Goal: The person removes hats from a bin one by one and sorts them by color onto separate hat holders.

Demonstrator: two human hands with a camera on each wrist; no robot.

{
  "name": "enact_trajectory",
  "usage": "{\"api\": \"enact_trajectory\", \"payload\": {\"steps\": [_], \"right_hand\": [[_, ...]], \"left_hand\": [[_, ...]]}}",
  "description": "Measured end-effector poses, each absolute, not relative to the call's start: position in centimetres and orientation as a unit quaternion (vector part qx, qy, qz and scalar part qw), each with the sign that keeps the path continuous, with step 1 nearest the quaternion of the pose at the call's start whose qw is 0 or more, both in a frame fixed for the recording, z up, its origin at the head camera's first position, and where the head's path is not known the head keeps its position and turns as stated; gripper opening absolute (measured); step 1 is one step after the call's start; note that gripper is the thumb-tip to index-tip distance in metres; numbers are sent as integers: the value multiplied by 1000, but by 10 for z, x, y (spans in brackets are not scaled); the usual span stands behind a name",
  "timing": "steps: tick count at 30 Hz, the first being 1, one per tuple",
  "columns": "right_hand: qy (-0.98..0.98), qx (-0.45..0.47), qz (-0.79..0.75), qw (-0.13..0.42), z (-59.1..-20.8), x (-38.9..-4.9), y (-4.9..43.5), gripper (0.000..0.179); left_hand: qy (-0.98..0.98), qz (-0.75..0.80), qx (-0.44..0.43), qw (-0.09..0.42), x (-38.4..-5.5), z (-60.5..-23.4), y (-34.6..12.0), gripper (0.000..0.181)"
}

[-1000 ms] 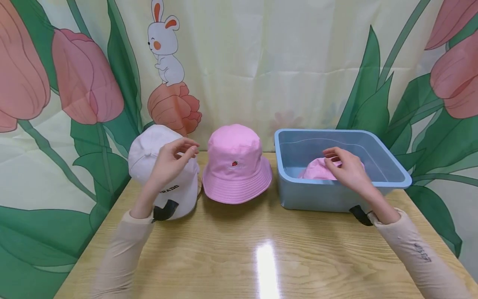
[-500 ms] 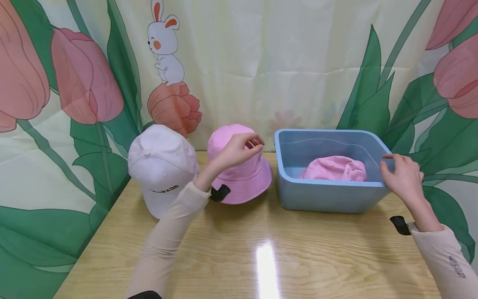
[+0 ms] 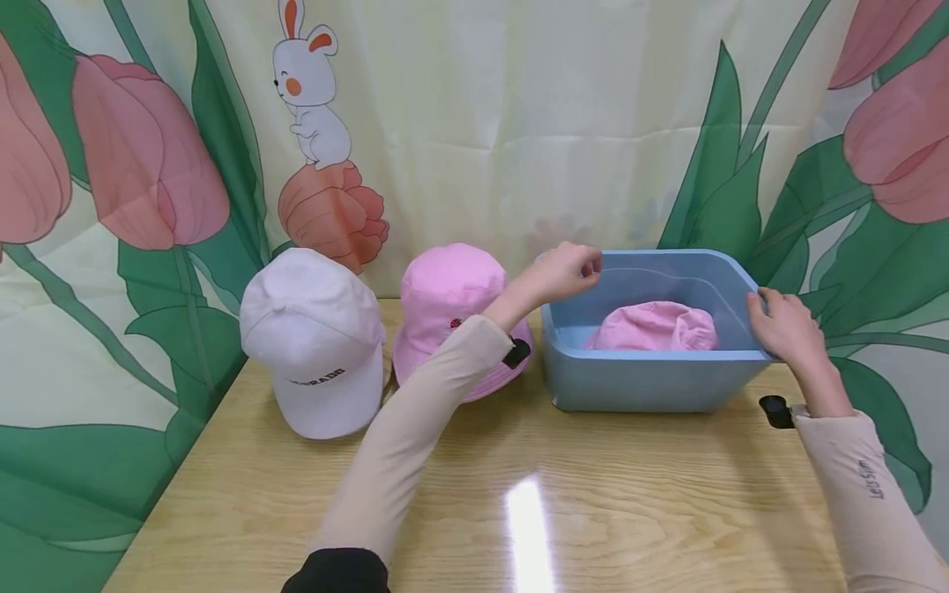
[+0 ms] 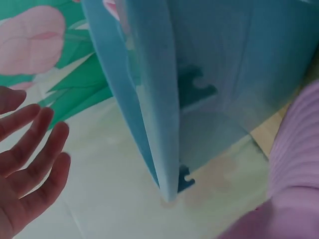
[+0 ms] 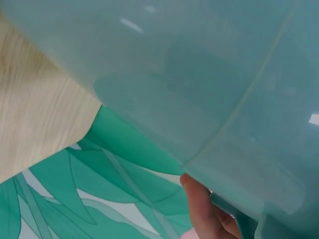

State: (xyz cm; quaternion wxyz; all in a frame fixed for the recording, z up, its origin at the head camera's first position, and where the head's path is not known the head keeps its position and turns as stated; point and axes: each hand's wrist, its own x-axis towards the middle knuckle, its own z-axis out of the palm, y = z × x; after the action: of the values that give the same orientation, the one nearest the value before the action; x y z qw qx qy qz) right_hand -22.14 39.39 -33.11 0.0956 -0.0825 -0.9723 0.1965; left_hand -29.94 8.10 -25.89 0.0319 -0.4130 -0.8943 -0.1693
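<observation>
In the head view, a blue plastic bin (image 3: 630, 383) stands at the right, with a crumpled pink cloth hat (image 3: 652, 327) inside it. My right hand (image 3: 789, 329) grips the bin's right rim; a digit shows against the outer wall in the right wrist view. Above the bin's left rim hovers my left hand (image 3: 567, 272), its fingers loosely bent and apart from the rim in the left wrist view (image 4: 35, 159). A pink bucket hat (image 3: 452, 284) with a strawberry emblem sits left of the bin, partly behind my left forearm.
A white baseball cap (image 3: 311, 329) with dark lettering stands at the left, beside the bucket hat. Everything rests on a wooden table (image 3: 630, 502). Behind it hangs a curtain (image 3: 460, 123) printed with tulips and a rabbit.
My left hand has swung right from the white cap, past the bucket hat, to the bin's left side. My right hand has moved from over the pink hat to the bin's right rim.
</observation>
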Motion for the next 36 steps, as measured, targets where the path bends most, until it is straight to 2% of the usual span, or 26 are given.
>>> {"api": "enact_trajectory", "payload": {"steps": [5, 13, 20, 27, 36], "right_hand": [[-974, -89, 192, 82, -329, -222, 392, 68], [-971, -108, 196, 88, -328, -225, 388, 71], [-970, -106, 198, 88, -330, -230, 378, 75], [-972, -109, 187, 96, -331, -228, 378, 71], [-972, -117, 177, 102, -329, -222, 388, 72]], "left_hand": [[-894, -80, -436, 68, -301, -264, 119, 15], [-864, 32, -496, 78, -284, -260, 171, 21], [-837, 136, -517, 120, -280, -245, 191, 32], [-766, 264, -559, 177, -294, -261, 199, 33], [-718, 316, -608, 122, -301, -287, 226, 46]]}}
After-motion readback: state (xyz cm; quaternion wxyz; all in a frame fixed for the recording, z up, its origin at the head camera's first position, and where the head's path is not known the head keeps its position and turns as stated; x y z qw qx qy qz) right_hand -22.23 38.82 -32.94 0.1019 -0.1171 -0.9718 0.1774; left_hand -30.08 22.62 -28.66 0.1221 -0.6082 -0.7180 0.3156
